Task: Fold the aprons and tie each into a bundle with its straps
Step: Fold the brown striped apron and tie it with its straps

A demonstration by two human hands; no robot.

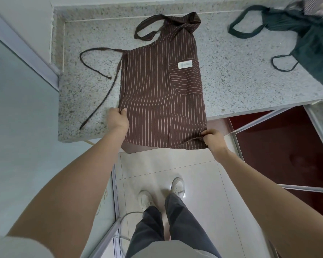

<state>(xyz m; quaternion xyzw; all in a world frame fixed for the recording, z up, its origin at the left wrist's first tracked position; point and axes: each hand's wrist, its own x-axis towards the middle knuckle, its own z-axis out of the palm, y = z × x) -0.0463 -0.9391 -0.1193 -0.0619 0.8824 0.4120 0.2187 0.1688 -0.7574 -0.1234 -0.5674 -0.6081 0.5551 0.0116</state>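
Both arms reach forward, left grip (117,119) and right grip (213,139) pinching (fingers curled)

Speckled grey granite desk (231,75) runs across the top, with a raised lip of the same stone along its back edge and a pale wall (22,21) rising at the left. Below it, glossy cream floor tiles (175,164) catch a bright glare spot. At the right sits a dark red cabinet (287,146) framed in silver metal; a pale blue-grey panel (22,118) fills the left.
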